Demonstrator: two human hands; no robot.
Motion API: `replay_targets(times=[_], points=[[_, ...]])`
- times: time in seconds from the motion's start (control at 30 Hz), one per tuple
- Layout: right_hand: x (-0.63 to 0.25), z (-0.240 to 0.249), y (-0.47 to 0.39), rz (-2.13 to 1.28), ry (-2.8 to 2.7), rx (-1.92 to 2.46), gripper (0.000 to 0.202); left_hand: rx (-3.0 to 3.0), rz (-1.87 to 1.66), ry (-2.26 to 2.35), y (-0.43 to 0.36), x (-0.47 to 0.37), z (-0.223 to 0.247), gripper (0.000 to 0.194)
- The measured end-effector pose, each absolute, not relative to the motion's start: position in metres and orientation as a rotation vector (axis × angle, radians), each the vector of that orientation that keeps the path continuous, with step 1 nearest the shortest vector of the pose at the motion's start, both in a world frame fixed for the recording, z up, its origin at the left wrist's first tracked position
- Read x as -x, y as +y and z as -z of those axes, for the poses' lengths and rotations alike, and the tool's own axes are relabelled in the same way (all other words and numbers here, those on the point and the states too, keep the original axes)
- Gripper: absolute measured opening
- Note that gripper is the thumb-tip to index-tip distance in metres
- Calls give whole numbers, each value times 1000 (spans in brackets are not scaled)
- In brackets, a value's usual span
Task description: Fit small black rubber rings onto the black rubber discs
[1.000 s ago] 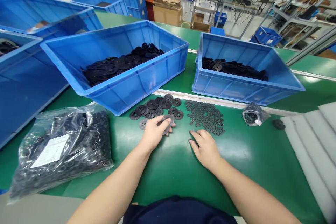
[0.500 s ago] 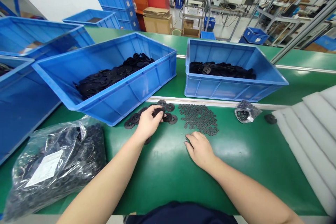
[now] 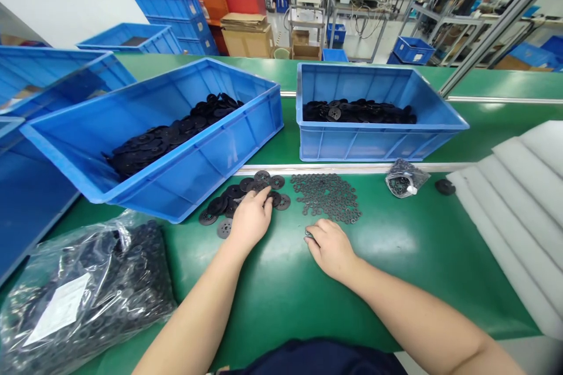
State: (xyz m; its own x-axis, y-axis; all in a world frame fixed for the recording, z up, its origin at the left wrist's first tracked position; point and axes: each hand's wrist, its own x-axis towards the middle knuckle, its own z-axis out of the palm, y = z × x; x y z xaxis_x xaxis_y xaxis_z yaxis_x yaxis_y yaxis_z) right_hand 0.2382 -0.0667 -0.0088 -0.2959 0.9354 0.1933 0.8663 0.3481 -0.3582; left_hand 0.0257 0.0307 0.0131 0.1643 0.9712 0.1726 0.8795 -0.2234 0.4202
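My left hand (image 3: 252,218) reaches over a loose pile of flat black discs (image 3: 233,191) with holes in them. Its fingers are stretched out and rest on the discs, with none visibly gripped. One greyish disc (image 3: 224,228) lies beside the wrist. My right hand (image 3: 331,248) is closed in a pinch on a small dark ring (image 3: 309,234), just above the green tabletop. Behind that hand many small black rings (image 3: 328,196) are spread flat in a patch.
Two blue bins (image 3: 237,155) (image 3: 378,142) with black discs stand at the back. A large clear bag (image 3: 88,299) of dark rings lies left. To the right are a small bag (image 3: 404,179), a black part (image 3: 445,187) and white foam sheets (image 3: 505,205).
My left hand has lowered onto the pile and no longer holds up a black disc. The right hand keeps its pinch almost in place. The view has shifted slightly right.
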Motion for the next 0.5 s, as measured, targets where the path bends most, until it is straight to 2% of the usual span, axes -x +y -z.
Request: replay_targets(times=[0.1, 0.17, 0.33, 0.43, 0.5], points=[[-239, 9, -67, -261, -2245, 1565, 17, -2290, -305, 1874, 32, -30, -16, 46], [-240, 10, -67, -257, -2242, 1540, 16, -2265, -266, 1865, 32, -29, -19, 40], [-241, 12, -66, -284, -2155, 1450, 14, -2055, -601, 1746, 19, -18, -18, 18], [-240, 8, -67, -346, -2029, 1298, 14, -1772, -777, 1556, 3, -23, -19, 23], [-240, 3, -68, -362, -1958, 1205, 17, -1573, -763, 1353, -8, -33, -22, 27]])
